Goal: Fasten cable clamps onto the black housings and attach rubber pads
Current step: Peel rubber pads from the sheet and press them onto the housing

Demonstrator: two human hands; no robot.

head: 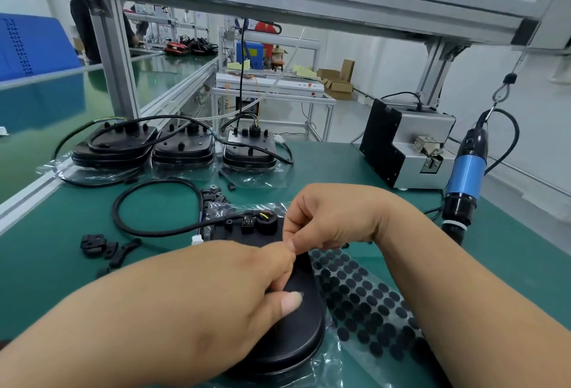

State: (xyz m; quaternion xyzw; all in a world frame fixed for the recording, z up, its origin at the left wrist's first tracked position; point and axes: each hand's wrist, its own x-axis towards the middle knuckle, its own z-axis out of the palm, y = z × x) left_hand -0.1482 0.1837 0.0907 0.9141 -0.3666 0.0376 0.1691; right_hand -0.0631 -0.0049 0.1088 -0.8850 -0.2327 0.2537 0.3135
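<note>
While both hands work over the black housing [296, 325], it lies on the green table [61, 264], directly in front of the person and partly on clear film. Its long axis runs away from the person. The rounded end points toward the person, and the end with the cable gland and cable [148, 202] points toward three further housings [185, 146] behind it. The sheet of rubber pads [364, 304] lies just right of the housing, partly tucked under its edge. An electric screwdriver [466, 177] hangs well to the right.

The left hand [216, 288] rests on the housing with its thumb flat on the shell. Its fingers curl in to meet the right hand [333, 220] above the middle of the housing. The right grip is pressed together in a fingertip pinch. The item is too small to make out; it is judged to be a single rubber pad. Whether the left grip also holds it cannot be told.

Recommended procedure:
1. Keep the housing pinned with the left hand.
2. Hold the pad by its edge.
3. Keep the adhesive face untouched.
4. Seat the pad flat and press firmly.

Loose cable clamps [92, 245] lie left of the housing.
</note>
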